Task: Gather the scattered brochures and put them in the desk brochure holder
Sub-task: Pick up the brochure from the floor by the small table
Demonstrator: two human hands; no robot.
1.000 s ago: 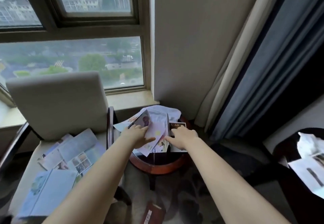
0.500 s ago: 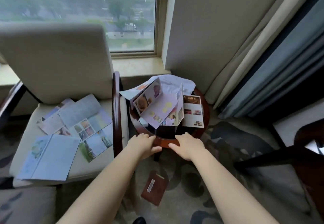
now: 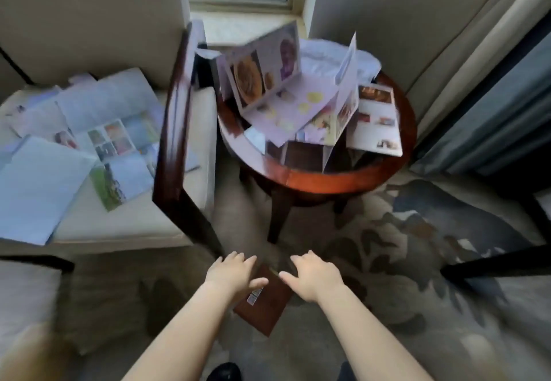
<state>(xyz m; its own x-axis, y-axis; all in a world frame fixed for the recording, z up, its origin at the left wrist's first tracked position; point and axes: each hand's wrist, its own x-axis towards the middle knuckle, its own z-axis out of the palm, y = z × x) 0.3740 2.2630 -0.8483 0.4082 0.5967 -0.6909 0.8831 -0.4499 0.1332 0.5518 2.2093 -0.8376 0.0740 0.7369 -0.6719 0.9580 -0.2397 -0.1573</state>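
Loosely spread, left hand and right hand over brown brochure, each grip apart, empty.

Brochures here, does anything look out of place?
Yes. A brown brochure lies on the carpet between the left hand and right hand, apart from the rest. On the round table a pink brochure stands half unfolded.
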